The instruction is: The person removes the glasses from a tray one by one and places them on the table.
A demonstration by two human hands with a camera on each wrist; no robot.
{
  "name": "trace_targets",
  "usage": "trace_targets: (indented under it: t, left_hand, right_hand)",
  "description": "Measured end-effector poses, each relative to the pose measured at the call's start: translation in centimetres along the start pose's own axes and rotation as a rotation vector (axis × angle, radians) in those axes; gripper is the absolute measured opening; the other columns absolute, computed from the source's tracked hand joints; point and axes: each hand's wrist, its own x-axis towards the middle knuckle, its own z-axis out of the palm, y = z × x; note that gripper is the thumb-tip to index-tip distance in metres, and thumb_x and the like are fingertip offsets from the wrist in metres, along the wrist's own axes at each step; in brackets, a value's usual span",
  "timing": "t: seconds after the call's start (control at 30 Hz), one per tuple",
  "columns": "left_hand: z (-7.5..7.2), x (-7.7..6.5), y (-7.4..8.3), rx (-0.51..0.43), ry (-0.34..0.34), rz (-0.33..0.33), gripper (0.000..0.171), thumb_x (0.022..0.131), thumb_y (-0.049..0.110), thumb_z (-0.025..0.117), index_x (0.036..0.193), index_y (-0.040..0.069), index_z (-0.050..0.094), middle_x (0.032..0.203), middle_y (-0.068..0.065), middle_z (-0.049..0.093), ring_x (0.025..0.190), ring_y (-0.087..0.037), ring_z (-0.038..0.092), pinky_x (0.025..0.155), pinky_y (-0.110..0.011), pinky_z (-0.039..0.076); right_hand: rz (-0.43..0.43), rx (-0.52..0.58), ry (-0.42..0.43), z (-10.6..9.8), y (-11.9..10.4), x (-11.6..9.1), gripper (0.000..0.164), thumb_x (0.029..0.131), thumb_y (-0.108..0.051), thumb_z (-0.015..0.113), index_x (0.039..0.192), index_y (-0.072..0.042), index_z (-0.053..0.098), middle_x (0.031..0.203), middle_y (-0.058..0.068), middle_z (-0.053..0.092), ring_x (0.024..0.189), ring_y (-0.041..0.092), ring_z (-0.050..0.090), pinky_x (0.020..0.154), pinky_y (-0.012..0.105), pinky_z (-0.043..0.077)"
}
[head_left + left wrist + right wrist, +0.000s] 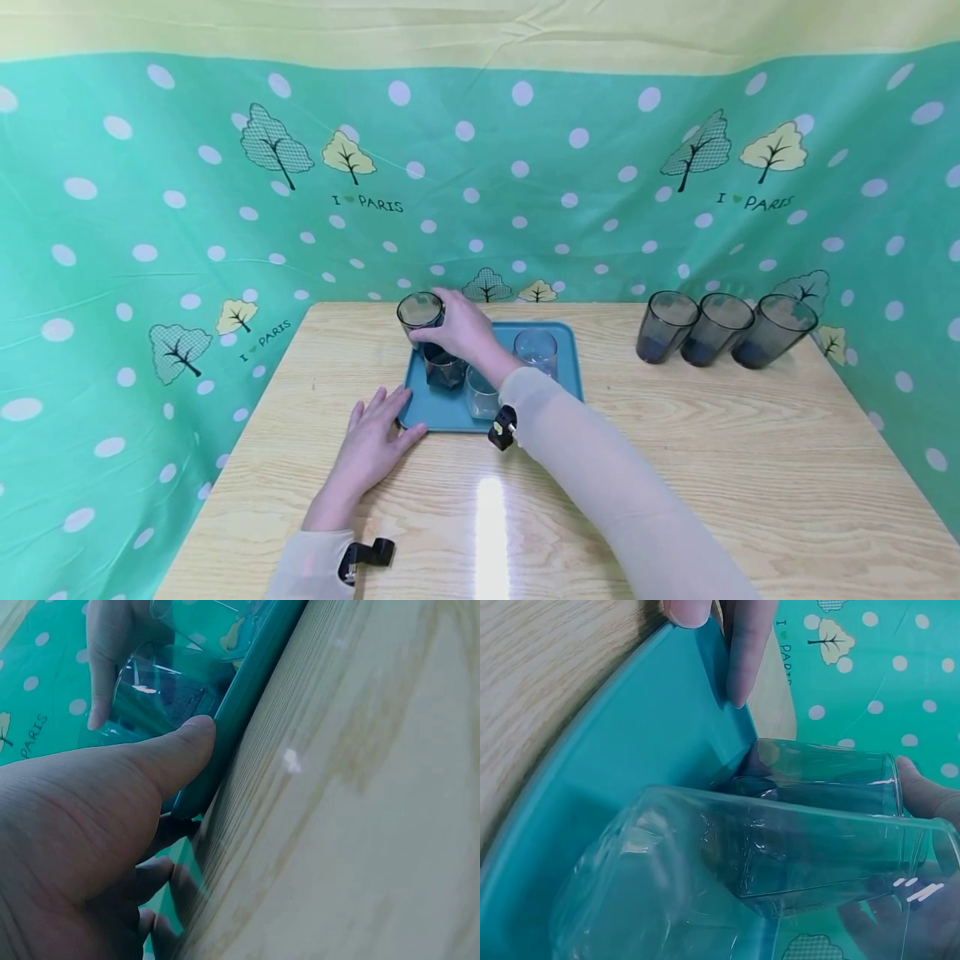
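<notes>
My right hand [461, 329] grips a smoky grey glass [418, 312] near its rim, over the back left corner of a blue tray [442, 419]. Just in front of it on the tray is a second dark glass [444, 375]. A clear glass [480, 404] stands at the front middle, large in the foreground of the right wrist view, and another clear glass [536, 346] is toward the back right, partly behind my forearm. My left hand [371, 442] rests at the tray's front left corner, fingers spread, its thumb [184, 742] against the rim.
Three tall smoky glasses [716, 329] stand in a row at the back right of the wooden table [712, 450]. A green dotted curtain [525, 192] hangs behind the table and along its sides.
</notes>
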Motion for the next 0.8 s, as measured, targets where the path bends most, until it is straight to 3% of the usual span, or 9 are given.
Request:
trace_targets:
  t: [0.8]
  left_hand:
    - [0.0, 0.0, 0.0, 0.004, -0.008, -0.001, 0.077, 0.106, 0.042, 0.076, 0.165, 0.002, 0.049, 0.169, -0.023, 0.047, 0.164, -0.047, 0.026, 0.131, -0.071, 0.007]
  right_hand:
    - [-0.053, 0.006, 0.100, -0.1, -1.0, -1.1, 0.089, 0.091, -0.057, 0.090, 0.163, -0.021, 0.053, 0.159, 0.005, 0.059, 0.140, 0.028, 0.061, 0.111, 0.050, 0.054]
